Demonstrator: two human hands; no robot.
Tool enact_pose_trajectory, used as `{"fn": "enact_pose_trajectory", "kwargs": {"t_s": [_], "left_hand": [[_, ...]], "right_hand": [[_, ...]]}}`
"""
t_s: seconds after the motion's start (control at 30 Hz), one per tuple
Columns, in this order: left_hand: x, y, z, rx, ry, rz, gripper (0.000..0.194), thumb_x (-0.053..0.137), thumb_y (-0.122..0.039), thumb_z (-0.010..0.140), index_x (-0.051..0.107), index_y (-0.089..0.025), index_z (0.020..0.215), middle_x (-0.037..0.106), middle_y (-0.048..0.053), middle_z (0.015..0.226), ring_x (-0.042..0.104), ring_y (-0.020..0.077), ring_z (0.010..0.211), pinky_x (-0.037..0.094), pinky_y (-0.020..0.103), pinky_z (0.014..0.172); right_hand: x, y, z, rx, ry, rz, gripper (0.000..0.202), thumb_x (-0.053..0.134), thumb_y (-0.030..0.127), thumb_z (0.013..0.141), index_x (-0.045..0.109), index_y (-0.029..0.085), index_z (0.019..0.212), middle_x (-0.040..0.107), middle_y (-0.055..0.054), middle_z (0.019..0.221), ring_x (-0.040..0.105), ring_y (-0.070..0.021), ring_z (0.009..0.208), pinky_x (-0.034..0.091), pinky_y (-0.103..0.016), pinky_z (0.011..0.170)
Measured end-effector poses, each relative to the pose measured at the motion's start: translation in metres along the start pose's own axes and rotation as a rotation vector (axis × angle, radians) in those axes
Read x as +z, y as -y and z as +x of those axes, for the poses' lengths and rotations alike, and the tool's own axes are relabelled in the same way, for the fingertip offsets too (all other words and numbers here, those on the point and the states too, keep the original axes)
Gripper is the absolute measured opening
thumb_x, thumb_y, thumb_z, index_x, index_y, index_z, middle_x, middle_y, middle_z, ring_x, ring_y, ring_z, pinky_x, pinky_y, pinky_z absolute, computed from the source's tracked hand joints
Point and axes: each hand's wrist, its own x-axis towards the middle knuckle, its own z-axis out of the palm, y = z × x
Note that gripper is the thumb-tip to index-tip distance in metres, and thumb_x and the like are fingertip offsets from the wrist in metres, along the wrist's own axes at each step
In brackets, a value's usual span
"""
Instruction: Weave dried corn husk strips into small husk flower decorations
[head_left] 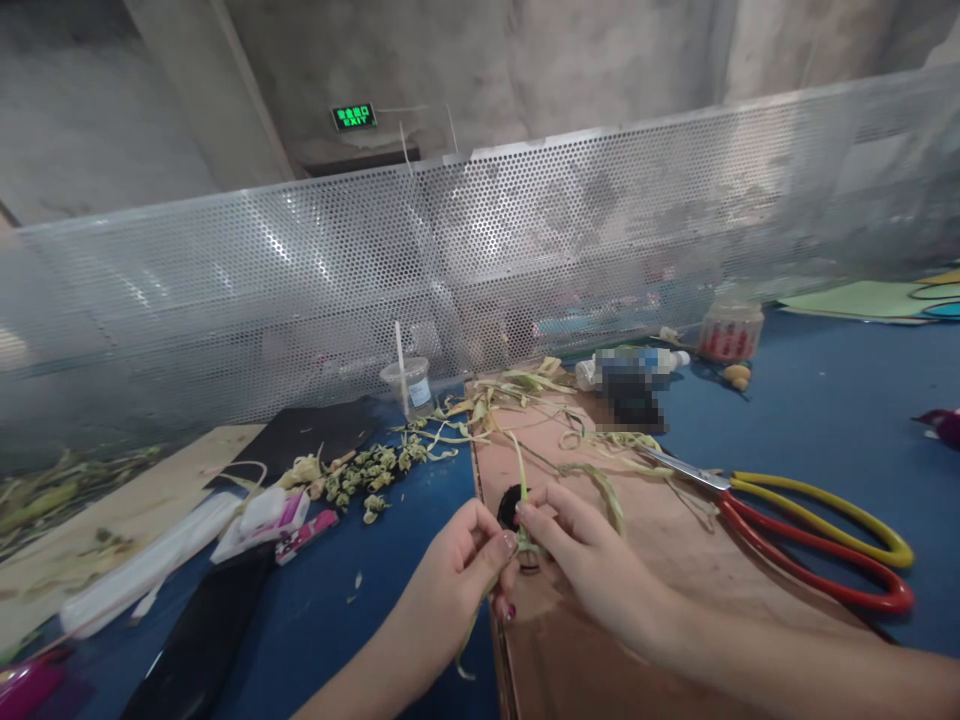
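Observation:
Above the left edge of a brown board (570, 640), my two hands meet with fingertips pinched. My left hand (465, 565) is closed on a pale green leaf strip (521, 465), its thumb and index finger together; a tail end hangs below it. My right hand (574, 530) pinches the same greenish material where one end sticks upward. A small dark round object (511, 505) shows just behind the fingertips, partly hidden, and I cannot tell whether it is held. To the right, scissors (724, 484) with one yellow and one red handle lie with blades slightly apart.
Loose dried strips (517, 395) litter the board's far end. Small woven green pieces (375, 470) lie left on the blue table (337, 600), near a tissue pack (262, 525), black case (210, 625) and plastic cup (416, 385) with straw. A jar (731, 330) stands before the perforated metal screen (315, 260).

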Motion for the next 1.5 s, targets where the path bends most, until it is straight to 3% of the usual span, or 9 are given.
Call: {"fn": "enact_pose_trajectory", "kwargs": {"t_s": [0.23, 0.43, 0.67, 0.93, 1.1, 1.27, 1.37, 1.5], "left_hand": [[-0.007, 0.007, 0.003, 0.017, 0.049, 0.001, 0.023, 0.049, -0.037, 0.083, 0.040, -0.017, 0.075, 0.046, -0.007, 0.054, 0.033, 0.0034, 0.040, 0.025, 0.018, 0.042], [-0.007, 0.013, 0.006, 0.064, 0.034, -0.090, 0.026, 0.051, -0.040, 0.081, 0.034, -0.020, 0.088, 0.046, -0.007, 0.057, 0.036, 0.0044, 0.041, 0.027, 0.018, 0.042], [-0.004, 0.010, 0.003, 0.104, 0.063, -0.107, 0.030, 0.052, -0.035, 0.082, 0.030, -0.022, 0.098, 0.047, -0.006, 0.066, 0.036, 0.0037, 0.045, 0.028, 0.018, 0.045], [-0.003, 0.000, -0.004, 0.135, 0.057, 0.085, 0.030, 0.048, -0.031, 0.083, 0.030, -0.022, 0.104, 0.050, -0.004, 0.068, 0.041, 0.0070, 0.051, 0.032, 0.021, 0.050], [-0.005, 0.005, -0.004, 0.176, 0.047, 0.258, 0.039, 0.045, -0.025, 0.085, 0.028, -0.022, 0.120, 0.053, 0.000, 0.076, 0.046, 0.0093, 0.057, 0.038, 0.024, 0.057], [-0.004, 0.004, -0.003, 0.121, 0.090, 0.189, 0.022, 0.046, -0.025, 0.085, 0.042, -0.019, 0.106, 0.059, 0.004, 0.086, 0.055, 0.0123, 0.071, 0.043, 0.025, 0.066], [-0.002, 0.000, -0.004, 0.127, 0.062, 0.139, 0.018, 0.048, -0.026, 0.085, 0.043, -0.017, 0.100, 0.060, 0.003, 0.083, 0.056, 0.0120, 0.069, 0.044, 0.026, 0.067], [0.001, -0.001, -0.003, 0.135, 0.015, 0.063, 0.013, 0.045, -0.027, 0.085, 0.044, -0.016, 0.093, 0.060, 0.001, 0.074, 0.057, 0.0116, 0.063, 0.046, 0.027, 0.065]], "right_hand": [[-0.002, 0.008, -0.004, 0.169, 0.125, 0.210, 0.026, 0.051, 0.043, 0.080, 0.040, 0.021, 0.075, 0.024, 0.011, 0.045, 0.017, -0.0037, 0.036, 0.012, -0.017, 0.035], [-0.006, 0.006, 0.000, 0.062, 0.251, 0.126, 0.021, 0.058, 0.035, 0.075, 0.045, 0.018, 0.079, 0.033, 0.011, 0.045, 0.023, -0.0030, 0.035, 0.020, -0.017, 0.036], [-0.006, 0.004, 0.002, 0.030, 0.214, 0.105, 0.026, 0.058, 0.038, 0.075, 0.045, 0.017, 0.083, 0.043, 0.009, 0.056, 0.023, -0.0005, 0.034, 0.015, -0.017, 0.034], [-0.006, -0.004, 0.004, -0.004, 0.175, 0.101, 0.021, 0.054, 0.035, 0.078, 0.044, 0.018, 0.078, 0.039, 0.010, 0.050, 0.023, -0.0012, 0.034, 0.016, -0.016, 0.034], [-0.007, -0.008, 0.005, -0.008, 0.195, 0.109, 0.019, 0.054, 0.034, 0.078, 0.045, 0.018, 0.082, 0.034, 0.011, 0.048, 0.023, -0.0020, 0.033, 0.018, -0.016, 0.034], [-0.008, 0.000, 0.001, 0.042, 0.214, 0.201, 0.017, 0.057, 0.030, 0.076, 0.046, 0.017, 0.075, 0.033, 0.010, 0.047, 0.023, -0.0034, 0.038, 0.017, -0.018, 0.038], [-0.008, 0.004, -0.001, 0.079, 0.184, 0.306, 0.022, 0.053, 0.036, 0.080, 0.045, 0.017, 0.073, 0.030, 0.009, 0.047, 0.022, -0.0042, 0.040, 0.015, -0.020, 0.040], [-0.007, 0.004, 0.001, 0.044, 0.191, 0.224, 0.027, 0.048, 0.042, 0.083, 0.045, 0.017, 0.073, 0.031, 0.009, 0.044, 0.029, -0.0050, 0.041, 0.018, -0.020, 0.042]]}}
